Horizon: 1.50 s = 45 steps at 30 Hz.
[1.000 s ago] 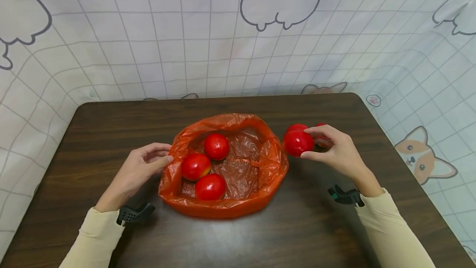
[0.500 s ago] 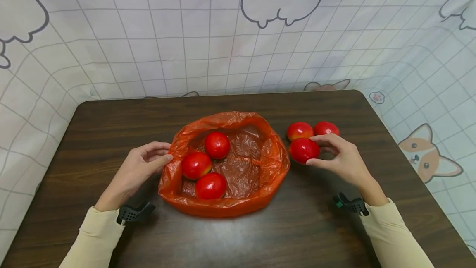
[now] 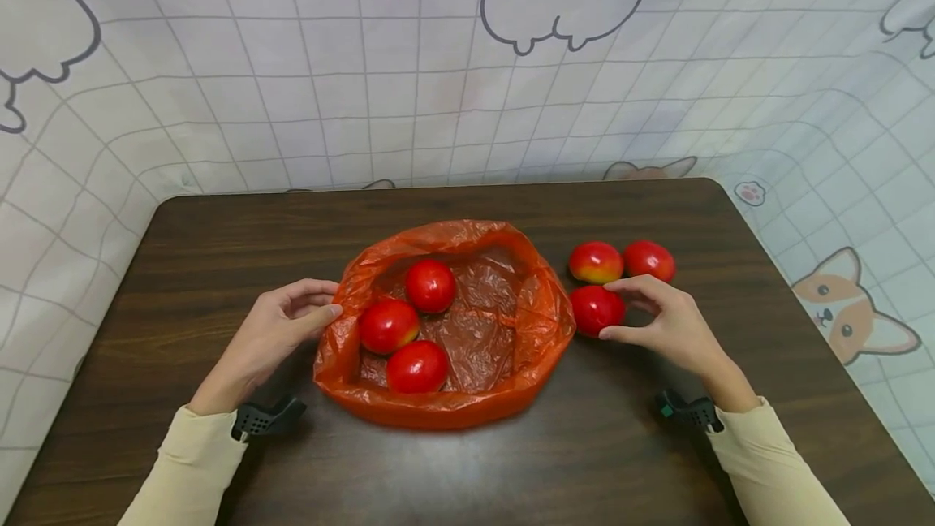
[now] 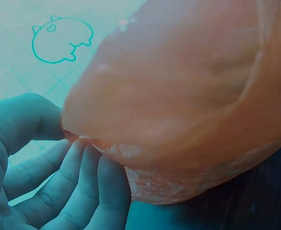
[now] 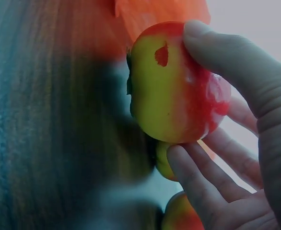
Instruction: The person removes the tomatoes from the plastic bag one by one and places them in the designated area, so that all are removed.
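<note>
An orange-red plastic bag (image 3: 445,412) stands wide open, its rim rolled down, with a tomato (image 3: 431,286), a second tomato (image 3: 389,325) and a third tomato (image 3: 417,367) inside. My left hand (image 3: 281,335) pinches the bag's left rim between thumb and fingers, seen also in the left wrist view. Just right of the bag, my right hand (image 3: 672,327) holds a red tomato (image 3: 597,310) by thumb and fingertips. The right wrist view shows the held tomato's yellow-green side (image 5: 152,91) and a bit of green at its end. Whether it touches the table cannot be told.
Two more tomatoes, one reddish-yellow (image 3: 596,262) and one red (image 3: 648,260), lie on the dark wooden table (image 3: 467,477) behind my right hand. A white gridded cloth (image 3: 380,63) with cartoon dogs hangs behind and beside the table.
My right hand has lowered the tomato and brought it nearer me, uncovering the two tomatoes behind it. The left hand stays at the bag's rim.
</note>
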Available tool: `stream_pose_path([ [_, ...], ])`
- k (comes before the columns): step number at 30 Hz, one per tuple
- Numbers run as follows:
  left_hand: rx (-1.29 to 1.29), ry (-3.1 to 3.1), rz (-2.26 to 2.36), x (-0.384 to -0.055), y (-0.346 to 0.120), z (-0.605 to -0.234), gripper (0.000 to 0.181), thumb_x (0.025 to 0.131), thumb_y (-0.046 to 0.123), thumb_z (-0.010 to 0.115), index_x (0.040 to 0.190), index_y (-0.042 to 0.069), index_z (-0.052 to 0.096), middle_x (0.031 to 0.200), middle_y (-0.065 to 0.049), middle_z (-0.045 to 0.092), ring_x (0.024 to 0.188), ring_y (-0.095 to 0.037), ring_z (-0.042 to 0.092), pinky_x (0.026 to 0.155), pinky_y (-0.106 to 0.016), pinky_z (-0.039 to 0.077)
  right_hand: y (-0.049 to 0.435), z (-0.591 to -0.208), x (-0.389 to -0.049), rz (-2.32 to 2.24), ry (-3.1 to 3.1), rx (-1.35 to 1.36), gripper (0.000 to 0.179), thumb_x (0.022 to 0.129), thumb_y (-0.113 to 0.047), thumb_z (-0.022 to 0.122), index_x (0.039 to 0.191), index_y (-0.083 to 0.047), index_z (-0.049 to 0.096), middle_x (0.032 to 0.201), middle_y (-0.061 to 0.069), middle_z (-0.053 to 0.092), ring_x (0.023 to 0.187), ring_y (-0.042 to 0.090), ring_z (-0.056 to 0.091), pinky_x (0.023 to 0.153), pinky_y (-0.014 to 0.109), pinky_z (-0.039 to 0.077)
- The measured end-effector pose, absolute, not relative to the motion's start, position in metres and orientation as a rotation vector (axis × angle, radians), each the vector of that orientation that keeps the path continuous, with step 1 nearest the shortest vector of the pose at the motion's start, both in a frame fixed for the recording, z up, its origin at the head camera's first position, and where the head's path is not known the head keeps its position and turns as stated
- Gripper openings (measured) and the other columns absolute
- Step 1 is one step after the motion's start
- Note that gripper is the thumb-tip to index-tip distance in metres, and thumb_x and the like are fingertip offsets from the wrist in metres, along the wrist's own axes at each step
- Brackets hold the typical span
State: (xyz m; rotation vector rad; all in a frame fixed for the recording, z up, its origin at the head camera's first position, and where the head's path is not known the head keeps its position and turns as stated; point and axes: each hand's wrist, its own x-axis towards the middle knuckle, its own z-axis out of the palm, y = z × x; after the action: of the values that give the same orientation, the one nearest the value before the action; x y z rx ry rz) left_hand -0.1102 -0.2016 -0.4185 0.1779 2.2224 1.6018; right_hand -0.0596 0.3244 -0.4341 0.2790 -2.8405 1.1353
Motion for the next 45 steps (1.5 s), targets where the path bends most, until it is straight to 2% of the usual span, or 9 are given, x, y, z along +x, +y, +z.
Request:
stream_pose_path([
  [3,0.173,2.214,1.608,-0.110,-0.202,-0.419,0.053,0.100,0.033,0.069,0.141,0.004,0.055,0.127,-0.015,0.066,0.101,-0.009,0.073,0.088,-0.028,0.063,0.324,-0.437,-0.061,1.129,-2.860,0.284,0.057,0.075,-0.027,0.094,0.126,-0.019,0.069,0.124,0.002,0.070,0.108,-0.001,0.066,0.094,0.000,0.045],
  [8,0.161,2.194,1.626,-0.110,-0.202,-0.419,0.053,0.099,0.033,0.070,0.141,0.005,0.054,0.127,-0.014,0.067,0.101,-0.010,0.073,0.089,-0.029,0.064,0.324,-0.438,-0.064,1.125,-2.863,0.314,0.057,0.075,-0.027,0.094,0.126,-0.020,0.069,0.124,0.001,0.070,0.108,-0.009,0.063,0.094,0.000,0.046],
  [14,0.164,2.201,1.630,-0.110,-0.202,-0.418,0.053,0.099,0.033,0.070,0.141,0.005,0.055,0.128,-0.016,0.066,0.101,-0.010,0.073,0.089,-0.028,0.063,0.322,-0.435,-0.066,1.090,-2.861,0.335,0.057,0.074,-0.027,0.095,0.125,-0.020,0.070,0.125,0.003,0.071,0.108,0.006,0.067,0.094,0.000,0.046],
  [20,0.167,2.203,1.626,-0.109,-0.202,-0.417,0.052,0.099,0.034,0.071,0.141,0.006,0.056,0.130,-0.018,0.066,0.101,-0.011,0.073,0.089,-0.028,0.063,0.322,-0.432,-0.064,1.065,-2.875,0.343,0.058,0.074,-0.028,0.094,0.126,-0.020,0.070,0.126,0.003,0.071,0.104,-0.014,0.058,0.093,0.000,0.046],
  [22,0.170,2.209,1.623,-0.110,-0.201,-0.417,0.052,0.099,0.034,0.071,0.140,0.006,0.056,0.129,-0.018,0.066,0.101,-0.011,0.073,0.089,-0.028,0.063,0.323,-0.430,-0.063,1.061,-2.877,0.329,0.058,0.074,-0.028,0.095,0.126,-0.020,0.070,0.125,0.003,0.072,0.102,-0.015,0.058,0.092,0.001,0.047],
  [30,0.177,2.227,1.604,-0.110,-0.201,-0.415,0.052,0.099,0.036,0.070,0.140,0.007,0.057,0.130,-0.018,0.066,0.101,-0.012,0.073,0.089,-0.028,0.063,0.322,-0.413,-0.063,1.101,-2.813,0.346,0.056,0.074,-0.019,0.094,0.124,-0.012,0.070,0.119,0.009,0.073,0.098,0.008,0.071,0.088,0.007,0.054],
  [37,0.175,2.225,1.609,-0.108,-0.204,-0.413,0.051,0.098,0.037,0.071,0.139,0.009,0.058,0.130,-0.018,0.066,0.102,-0.011,0.073,0.090,-0.029,0.063,0.309,-0.394,-0.075,1.131,-2.738,0.429,0.053,0.075,-0.009,0.092,0.123,-0.007,0.070,0.117,0.012,0.072,0.099,0.003,0.070,0.089,0.007,0.054],
  [39,0.175,2.218,1.614,-0.107,-0.204,-0.412,0.051,0.098,0.037,0.071,0.139,0.009,0.058,0.131,-0.018,0.066,0.102,-0.012,0.073,0.090,-0.029,0.063,0.305,-0.389,-0.079,1.133,-2.722,0.448,0.051,0.075,-0.008,0.092,0.122,-0.010,0.071,0.115,0.011,0.073,0.099,0.005,0.071,0.089,0.007,0.054],
  [45,0.196,2.213,1.606,-0.107,-0.199,-0.411,0.051,0.097,0.038,0.072,0.138,0.011,0.059,0.131,-0.016,0.067,0.104,-0.013,0.073,0.092,-0.031,0.063,0.294,-0.379,-0.086,1.120,-2.696,0.499,0.050,0.074,-0.007,0.093,0.118,-0.019,0.071,0.113,-0.005,0.073,0.101,0.012,0.072,0.088,0.009,0.056],
])
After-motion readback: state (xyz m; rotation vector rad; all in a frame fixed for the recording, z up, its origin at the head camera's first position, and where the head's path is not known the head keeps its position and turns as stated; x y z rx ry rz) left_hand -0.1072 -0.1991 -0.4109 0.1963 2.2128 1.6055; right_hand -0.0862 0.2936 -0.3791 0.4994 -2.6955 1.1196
